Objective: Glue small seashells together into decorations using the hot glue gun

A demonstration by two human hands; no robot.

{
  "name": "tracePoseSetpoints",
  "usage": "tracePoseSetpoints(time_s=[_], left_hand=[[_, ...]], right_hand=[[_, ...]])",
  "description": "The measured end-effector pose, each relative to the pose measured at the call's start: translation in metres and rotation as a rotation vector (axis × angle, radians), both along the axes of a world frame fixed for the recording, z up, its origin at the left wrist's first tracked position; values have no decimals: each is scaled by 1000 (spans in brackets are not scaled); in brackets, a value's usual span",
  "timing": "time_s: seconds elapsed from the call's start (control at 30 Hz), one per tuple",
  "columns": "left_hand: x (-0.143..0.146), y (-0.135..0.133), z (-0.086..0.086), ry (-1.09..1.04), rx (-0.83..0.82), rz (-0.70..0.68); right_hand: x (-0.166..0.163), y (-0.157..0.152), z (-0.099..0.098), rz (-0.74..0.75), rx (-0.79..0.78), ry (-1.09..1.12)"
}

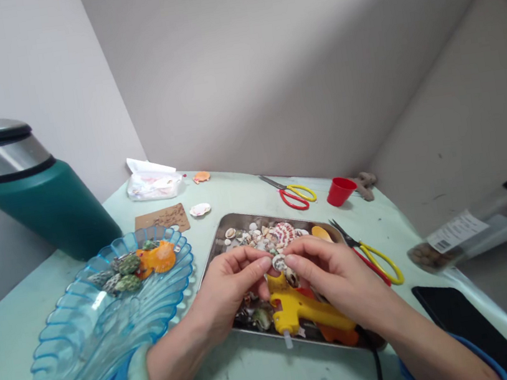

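Between the fingertips of my left hand and my right hand is a small whitish shell with dark markings. Both hands pinch it above a metal tray. A yellow glue gun lies across the tray's near side, below my hands, with a clear glue stick poking out of its end. Small shells fill the tray's far part, along with a red-and-white striped scallop shell and an orange shell. My hands hide the middle of the tray.
A blue shell-shaped dish with dark snail shells and an orange shell stands left, near a green bottle. Scissors and a red cup lie behind the tray; more scissors and a black phone-like slab are on the right.
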State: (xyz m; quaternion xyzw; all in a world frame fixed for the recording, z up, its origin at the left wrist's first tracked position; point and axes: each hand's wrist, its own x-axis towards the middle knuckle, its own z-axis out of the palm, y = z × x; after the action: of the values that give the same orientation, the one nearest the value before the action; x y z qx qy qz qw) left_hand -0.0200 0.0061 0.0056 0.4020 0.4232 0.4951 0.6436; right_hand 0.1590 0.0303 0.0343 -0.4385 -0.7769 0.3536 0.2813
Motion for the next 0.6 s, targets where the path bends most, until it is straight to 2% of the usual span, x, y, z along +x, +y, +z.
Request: tracePoseSetpoints(time_s=[0.27,0.6], left_hand=[[0,-2,1,39,6,-43],[1,-1,2,67,-28,-20]], right_hand=[[0,0,1,-8,-160,42],[1,0,0,-16,-206,30]])
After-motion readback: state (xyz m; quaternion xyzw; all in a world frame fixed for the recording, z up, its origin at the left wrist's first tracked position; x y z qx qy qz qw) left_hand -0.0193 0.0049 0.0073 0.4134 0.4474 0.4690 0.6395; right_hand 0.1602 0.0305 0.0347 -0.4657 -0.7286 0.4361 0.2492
